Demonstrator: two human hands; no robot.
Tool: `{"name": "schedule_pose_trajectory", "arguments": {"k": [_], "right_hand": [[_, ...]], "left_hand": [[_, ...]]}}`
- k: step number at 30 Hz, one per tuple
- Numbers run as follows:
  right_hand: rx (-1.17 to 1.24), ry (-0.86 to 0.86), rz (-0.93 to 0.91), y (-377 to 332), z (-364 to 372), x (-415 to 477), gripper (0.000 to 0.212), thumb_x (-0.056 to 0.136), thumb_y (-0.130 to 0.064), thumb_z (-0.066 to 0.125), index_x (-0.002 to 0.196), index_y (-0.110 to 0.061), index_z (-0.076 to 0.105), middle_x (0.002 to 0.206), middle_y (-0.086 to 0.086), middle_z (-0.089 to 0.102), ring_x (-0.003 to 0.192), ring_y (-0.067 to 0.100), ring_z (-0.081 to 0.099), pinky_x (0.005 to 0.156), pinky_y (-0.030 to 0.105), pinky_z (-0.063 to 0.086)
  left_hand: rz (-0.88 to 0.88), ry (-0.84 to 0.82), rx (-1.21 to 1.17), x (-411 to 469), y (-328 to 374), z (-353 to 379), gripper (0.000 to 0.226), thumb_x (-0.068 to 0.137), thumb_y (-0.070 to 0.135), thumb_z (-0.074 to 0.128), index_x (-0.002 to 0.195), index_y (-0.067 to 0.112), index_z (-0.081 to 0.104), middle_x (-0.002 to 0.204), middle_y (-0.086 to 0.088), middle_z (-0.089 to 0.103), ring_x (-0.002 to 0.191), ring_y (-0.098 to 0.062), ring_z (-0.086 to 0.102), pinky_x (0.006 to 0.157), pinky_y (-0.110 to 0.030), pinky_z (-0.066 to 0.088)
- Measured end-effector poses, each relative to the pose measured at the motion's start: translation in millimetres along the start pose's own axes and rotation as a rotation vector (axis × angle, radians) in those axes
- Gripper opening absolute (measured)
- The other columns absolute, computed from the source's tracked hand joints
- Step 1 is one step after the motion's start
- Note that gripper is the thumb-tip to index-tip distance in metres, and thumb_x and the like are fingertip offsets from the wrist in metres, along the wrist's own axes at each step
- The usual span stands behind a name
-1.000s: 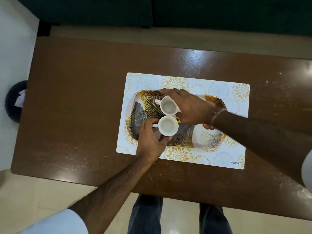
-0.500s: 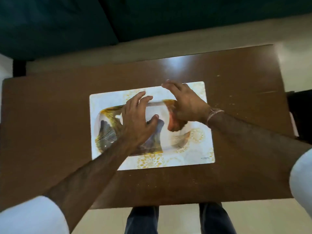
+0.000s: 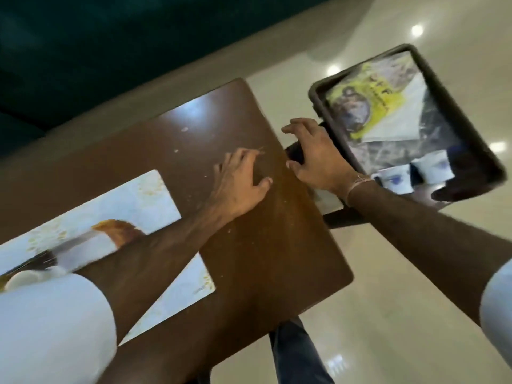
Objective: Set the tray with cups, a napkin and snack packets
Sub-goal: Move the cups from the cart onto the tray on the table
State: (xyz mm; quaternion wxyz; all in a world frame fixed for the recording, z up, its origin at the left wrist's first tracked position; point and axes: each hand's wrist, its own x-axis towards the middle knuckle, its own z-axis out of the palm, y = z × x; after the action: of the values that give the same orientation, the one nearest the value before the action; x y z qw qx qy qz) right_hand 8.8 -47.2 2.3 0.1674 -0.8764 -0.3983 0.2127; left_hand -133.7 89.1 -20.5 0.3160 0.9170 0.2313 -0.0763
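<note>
A dark tray (image 3: 318,98) stands to the right of the brown table (image 3: 277,259), just past its edge. It holds a yellow snack packet (image 3: 368,103), a white napkin (image 3: 399,120) and two white cups with blue marks (image 3: 393,180) (image 3: 435,167). My right hand (image 3: 318,159) hovers at the tray's near left corner with fingers apart, holding nothing. My left hand (image 3: 238,184) is spread above the table's right end, also with nothing in it. At far left the patterned tray (image 3: 116,231) lies on a placemat (image 3: 149,200), mostly hidden by my left arm, with a white cup (image 3: 22,279) blurred at its end.
Glossy pale floor (image 3: 388,286) surrounds the table's right end. A dark green sofa (image 3: 110,51) runs along the far side. A dark support (image 3: 340,218) shows below the dark tray. My legs (image 3: 293,356) are under the table's near edge.
My view has swung right, bringing the dark tray into sight. Both hands left the two cups on the patterned tray and moved right, the right one reaching the dark tray's corner.
</note>
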Motion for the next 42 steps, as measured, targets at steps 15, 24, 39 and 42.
{"name": "schedule_pose_trajectory", "arguments": {"k": [15, 24, 39, 42], "right_hand": [[-0.093, 0.018, 0.579, 245.2, -94.6, -75.9, 0.077, 0.071, -0.046, 0.081, 0.135, -0.020, 0.048, 0.140, 0.018, 0.046, 0.125, 0.044, 0.041, 0.102, 0.052, 0.041], [0.130, -0.042, 0.629, 278.2, -72.0, -91.7, 0.079, 0.072, -0.038, 0.085, 0.134, -0.012, 0.042, 0.123, 0.018, 0.060, 0.109, 0.034, 0.061, 0.085, 0.035, 0.049], [0.503, 0.228, 0.379, 66.7, -29.0, -69.1, 0.075, 0.063, -0.022, 0.091, 0.125, -0.023, 0.050, 0.114, -0.009, 0.063, 0.099, 0.003, 0.056, 0.077, 0.003, 0.042], [0.509, 0.197, 0.296, 9.5, 1.2, -55.9, 0.074, 0.061, -0.020, 0.092, 0.124, -0.018, 0.053, 0.122, -0.001, 0.060, 0.109, 0.014, 0.058, 0.091, 0.020, 0.047]], "left_hand": [[0.232, -0.265, 0.151, 79.8, 217.6, 133.1, 0.055, 0.083, 0.059, 0.064, 0.126, 0.024, 0.056, 0.124, 0.000, 0.064, 0.117, -0.024, 0.056, 0.098, -0.044, 0.031], [0.080, -0.276, -0.005, 91.9, 229.5, 147.2, 0.044, 0.076, 0.045, 0.080, 0.110, 0.022, 0.065, 0.115, -0.003, 0.070, 0.109, -0.024, 0.061, 0.085, -0.037, 0.034], [0.049, 0.036, -0.401, 16.2, 69.7, 17.5, 0.084, 0.060, 0.017, 0.090, 0.133, 0.027, 0.049, 0.127, 0.005, 0.051, 0.113, -0.007, 0.049, 0.085, -0.010, 0.041], [0.003, 0.056, -0.314, -14.5, 12.4, -11.5, 0.076, 0.061, 0.012, 0.088, 0.127, 0.028, 0.054, 0.126, 0.007, 0.048, 0.110, -0.006, 0.047, 0.081, -0.003, 0.033]]}}
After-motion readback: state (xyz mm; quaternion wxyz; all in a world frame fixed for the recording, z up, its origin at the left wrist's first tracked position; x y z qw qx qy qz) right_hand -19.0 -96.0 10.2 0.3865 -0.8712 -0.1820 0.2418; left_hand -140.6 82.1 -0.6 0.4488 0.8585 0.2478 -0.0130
